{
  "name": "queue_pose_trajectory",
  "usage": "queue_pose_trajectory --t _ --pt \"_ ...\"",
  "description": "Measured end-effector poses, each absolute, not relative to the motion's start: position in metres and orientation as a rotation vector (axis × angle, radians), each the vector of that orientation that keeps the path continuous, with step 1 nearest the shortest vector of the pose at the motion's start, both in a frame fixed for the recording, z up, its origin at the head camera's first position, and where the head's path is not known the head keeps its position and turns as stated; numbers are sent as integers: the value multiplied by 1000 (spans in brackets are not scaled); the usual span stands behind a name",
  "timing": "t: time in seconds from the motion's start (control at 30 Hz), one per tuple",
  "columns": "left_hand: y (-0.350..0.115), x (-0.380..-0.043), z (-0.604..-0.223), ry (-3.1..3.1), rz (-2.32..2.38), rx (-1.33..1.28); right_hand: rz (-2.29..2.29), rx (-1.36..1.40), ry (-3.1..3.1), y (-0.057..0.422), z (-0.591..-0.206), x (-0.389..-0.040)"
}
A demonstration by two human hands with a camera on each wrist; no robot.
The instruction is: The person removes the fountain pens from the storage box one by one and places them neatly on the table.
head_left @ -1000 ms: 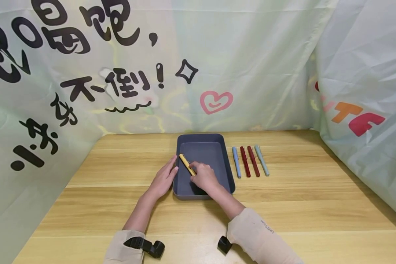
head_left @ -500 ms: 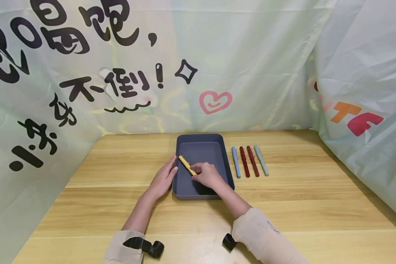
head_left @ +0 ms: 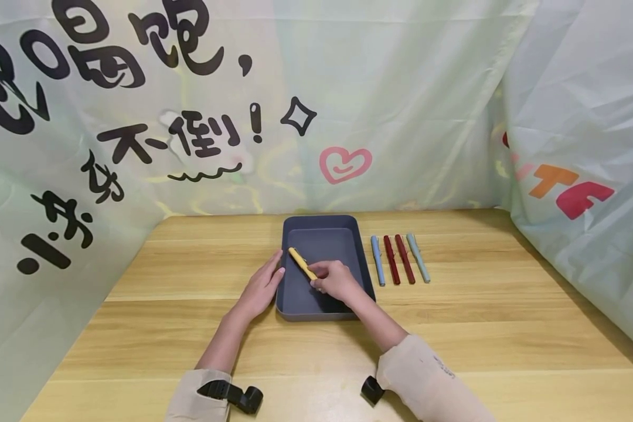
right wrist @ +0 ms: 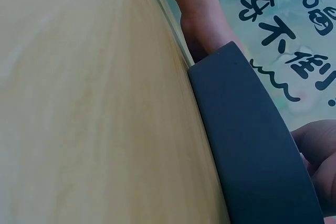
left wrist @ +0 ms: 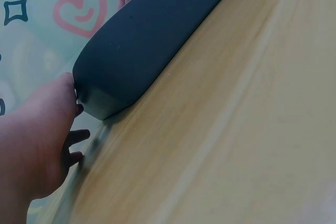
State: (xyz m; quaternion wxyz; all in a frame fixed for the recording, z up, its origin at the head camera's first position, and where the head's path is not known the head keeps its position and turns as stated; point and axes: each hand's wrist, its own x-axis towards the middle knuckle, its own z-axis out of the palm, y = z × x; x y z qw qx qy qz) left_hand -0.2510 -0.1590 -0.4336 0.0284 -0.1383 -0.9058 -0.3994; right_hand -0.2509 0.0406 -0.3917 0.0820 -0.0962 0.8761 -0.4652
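Note:
A dark grey-blue tray [head_left: 327, 316] sits on the wooden table. Inside its left part slants a yellow pen [head_left: 300, 261], whose near end my right hand [head_left: 334, 280] pinches between thumb and fingers. My left hand [head_left: 260, 285] rests against the tray's left wall with its fingers extended. In the left wrist view the left hand [left wrist: 39, 135] touches the tray's corner. The right wrist view catches only part of the right hand [right wrist: 320, 156] behind the tray wall [right wrist: 252, 145]; the pen is hidden there.
Right of the tray lie a blue pen [head_left: 377, 261], two dark red pens [head_left: 392, 261] and a pale green-blue pen [head_left: 418, 258], side by side on the table [head_left: 480, 305]. A printed cloth [head_left: 417, 105] hangs behind and at both sides.
My right hand and forearm have shifted slightly to the right, still pinching the yellow pen, which has barely moved. The left hand stays against the tray.

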Motion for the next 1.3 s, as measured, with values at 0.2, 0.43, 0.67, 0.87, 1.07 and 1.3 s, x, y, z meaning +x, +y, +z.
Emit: queue_pose_trajectory --t 0.2,0.43,0.67,0.87,1.07,1.3 --pt "-158 -250 -433 -2781 -1229 -431 -1429 -272 2634 46 -391 -249" --pt "-159 -249 -433 -2784 -1230 -435 -1469 -264 2637 51 -389 -247" --pt "-159 -249 -433 -2803 -1226 -424 -1482 -271 2665 58 -385 -245" --pt "-158 -249 -432 -2791 -1226 -429 -1503 -274 2697 63 -382 -245" --pt "-158 -249 -431 -2790 -1237 -426 -1511 -289 2729 69 -379 -245" --pt "-159 -249 -433 -2780 -1240 -447 -1512 -323 2743 77 -373 -244"
